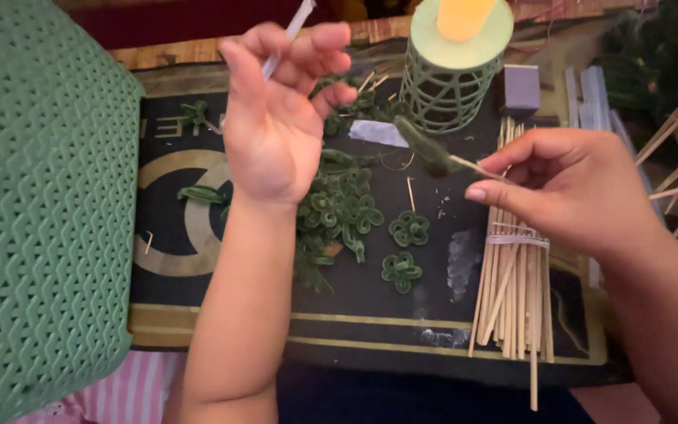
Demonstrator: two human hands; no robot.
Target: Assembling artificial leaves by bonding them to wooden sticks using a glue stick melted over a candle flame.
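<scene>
The left hand [276,118] is raised palm-up above the black tray [276,314], wrist bent back, its fingers curled over a thin white stick [288,35] that slants up past the fingertips. The right hand [566,188] comes in from the tray's right edge, thumb and forefinger pinched shut on a slim wooden skewer [476,167] whose far end carries a fuzzy dark green leaf [421,145] of pipe cleaner, pointing towards the tray's middle.

On the tray, below the left hand, lies a heap of green pipe-cleaner loops [339,212], soft and curled, with two clover-shaped pieces [406,247] just right of it. A tied bundle of pale wooden skewers [515,290] lies along the tray's right side. At the tray's far edge stands a pale green lattice holder [449,86] with a yellow candle-like piece on top. A green woven basket [33,220] sits left of the tray.
</scene>
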